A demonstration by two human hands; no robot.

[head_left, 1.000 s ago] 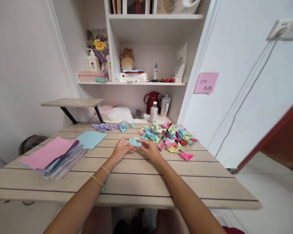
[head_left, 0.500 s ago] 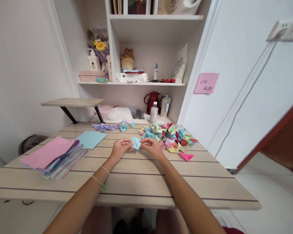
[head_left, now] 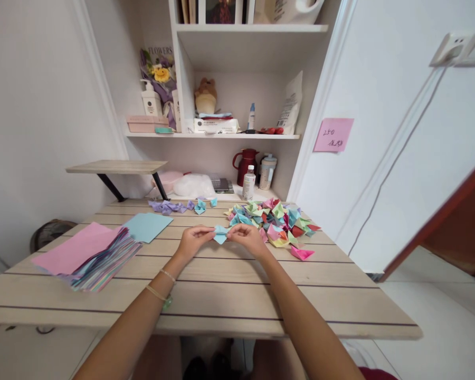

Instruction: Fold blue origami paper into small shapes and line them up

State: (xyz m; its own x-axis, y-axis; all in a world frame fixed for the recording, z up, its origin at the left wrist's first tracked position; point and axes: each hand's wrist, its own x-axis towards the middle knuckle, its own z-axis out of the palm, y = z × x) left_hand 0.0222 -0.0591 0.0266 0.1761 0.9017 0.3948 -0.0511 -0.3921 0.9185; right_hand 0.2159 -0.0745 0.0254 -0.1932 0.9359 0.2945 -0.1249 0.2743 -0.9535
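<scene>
A small folded light-blue paper [head_left: 220, 235] is held between my two hands, over the middle of the table. My left hand [head_left: 193, 240] pinches its left corner between thumb and fingers. At the opposite corner my right hand [head_left: 247, 238] grips it the same way. The paper's upper part looks bent over, with a point toward me. Just beyond my right hand lies a heap of folded paper boats [head_left: 271, 219] in many colours, with a bright pink boat [head_left: 302, 254] at its near side.
Left on the table are a thick stack of coloured paper [head_left: 79, 248] and light-blue sheets [head_left: 149, 227]. Purple folded pieces [head_left: 167, 206] lie along the back, near a small raised shelf [head_left: 116, 167]. A bottle [head_left: 249, 183] and a red jug [head_left: 246, 164] stand behind.
The light-blue paper has gone from a flat diamond to a shape with its upper part folded over and its sides spread. Both hands keep their hold in nearly the same place.
</scene>
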